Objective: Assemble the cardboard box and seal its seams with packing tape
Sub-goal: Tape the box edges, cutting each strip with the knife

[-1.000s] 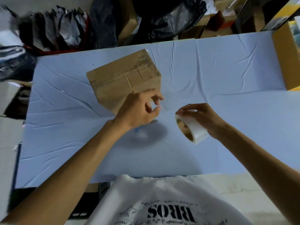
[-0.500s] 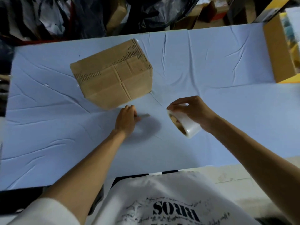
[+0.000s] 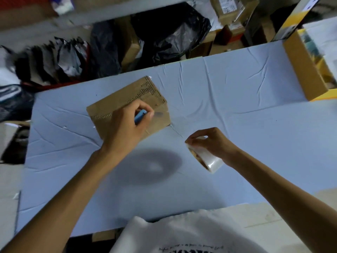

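Cardboard box [image 3: 116, 105] on blue-covered table [image 3: 237, 110], left of centre, flaps closed, glossy tape visible on top; inside not visible. Left hand [image 3: 125, 126] over box, fingers curled round small blue tool [image 3: 140, 116]. Right hand [image 3: 211, 143] grips clear packing tape roll [image 3: 207, 160] above table, near box's right corner. Open brown carton [image 3: 306, 70] at table's far right edge, contents blurred

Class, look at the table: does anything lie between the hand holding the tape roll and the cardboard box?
Nothing visible does. Only bare blue cloth separates the right hand with the tape roll from the cardboard box.
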A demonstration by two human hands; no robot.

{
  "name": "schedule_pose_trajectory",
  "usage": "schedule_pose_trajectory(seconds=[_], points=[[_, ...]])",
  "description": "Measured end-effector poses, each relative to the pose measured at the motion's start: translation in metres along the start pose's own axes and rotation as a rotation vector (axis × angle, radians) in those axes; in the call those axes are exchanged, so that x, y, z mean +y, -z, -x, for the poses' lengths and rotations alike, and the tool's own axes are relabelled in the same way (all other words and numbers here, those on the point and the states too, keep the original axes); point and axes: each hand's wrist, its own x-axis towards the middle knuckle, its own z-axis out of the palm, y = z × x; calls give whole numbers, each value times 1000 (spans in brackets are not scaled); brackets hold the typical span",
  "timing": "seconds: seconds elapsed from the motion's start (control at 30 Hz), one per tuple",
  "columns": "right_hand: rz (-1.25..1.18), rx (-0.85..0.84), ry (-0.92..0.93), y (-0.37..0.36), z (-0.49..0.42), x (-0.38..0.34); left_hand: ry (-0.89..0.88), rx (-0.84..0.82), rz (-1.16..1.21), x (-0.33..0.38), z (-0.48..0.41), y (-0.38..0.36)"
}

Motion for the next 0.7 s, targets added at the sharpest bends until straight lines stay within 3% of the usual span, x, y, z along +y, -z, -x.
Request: schedule_pose_trajectory(seconds=[0.3, 0.7], points=[[-4, -26, 31, -1, -4, 6, 162, 78, 14, 19, -31, -38], [-63, -17, 31, 1, -8, 6, 55, 26, 49, 12, -31, -36]])
